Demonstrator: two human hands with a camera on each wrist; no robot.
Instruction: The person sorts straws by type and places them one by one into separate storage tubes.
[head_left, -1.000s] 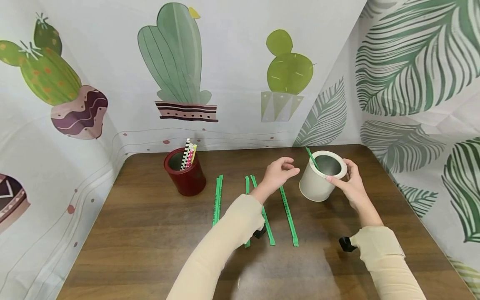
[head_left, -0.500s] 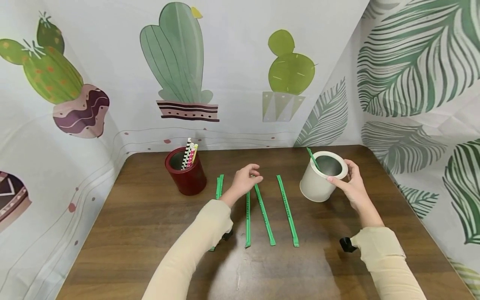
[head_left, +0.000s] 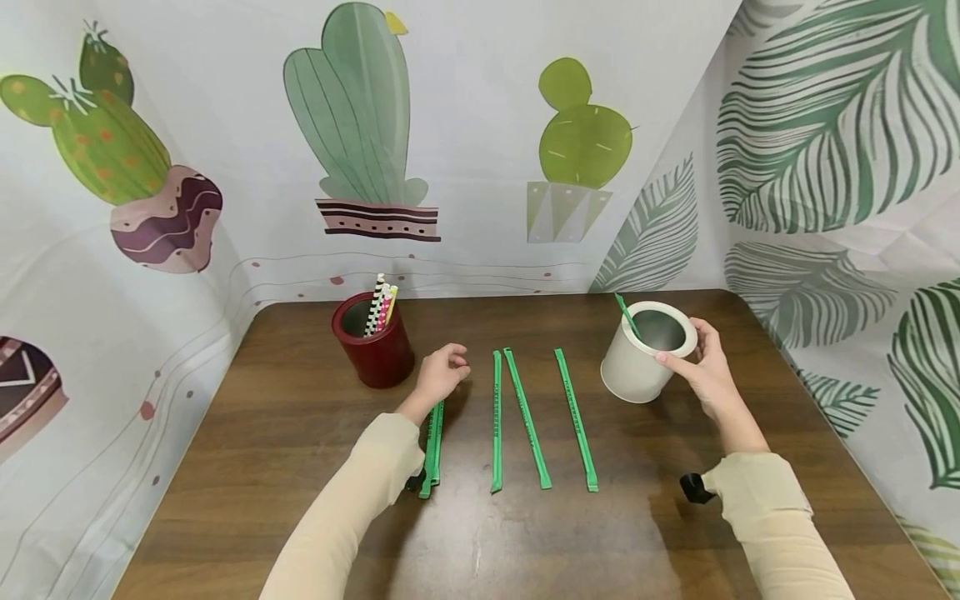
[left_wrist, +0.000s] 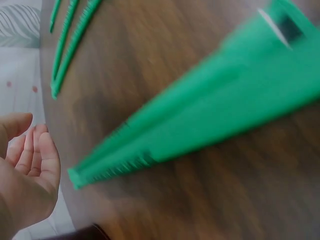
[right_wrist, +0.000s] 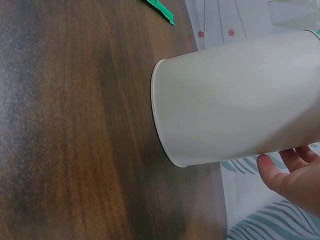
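A person sat at a brown wooden desk (head_left: 300,467) hemmed in by cactus- and leaf-printed backdrops. The right hand (head_left: 697,367) gripped the rim and side of a white cylindrical cup (head_left: 637,367), thumb on the near rim and fingers round the far side; the cup looked slightly tipped toward the left, and one green wrapped straw (head_left: 625,317) leaned inside it. The left hand (head_left: 442,372) hovered with fingers loosely curled, holding nothing, just above the far end of a pair of green wrapped straws (head_left: 432,446) lying side by side. Three more green wrapped straws (head_left: 527,417) lay apart from one another between that pair and the cup. A dark red cup (head_left: 375,354) holding patterned paper straws (head_left: 378,307) stood just beside the left hand.

Judged from this, the paired straws lay so close together that a pinch could lift both or neither. The left wrist view was blurred, so contact could not be confirmed. The red cup sat near enough for knuckles to knock it. The tipped white cup could slide or spill its straw if the grip eased.
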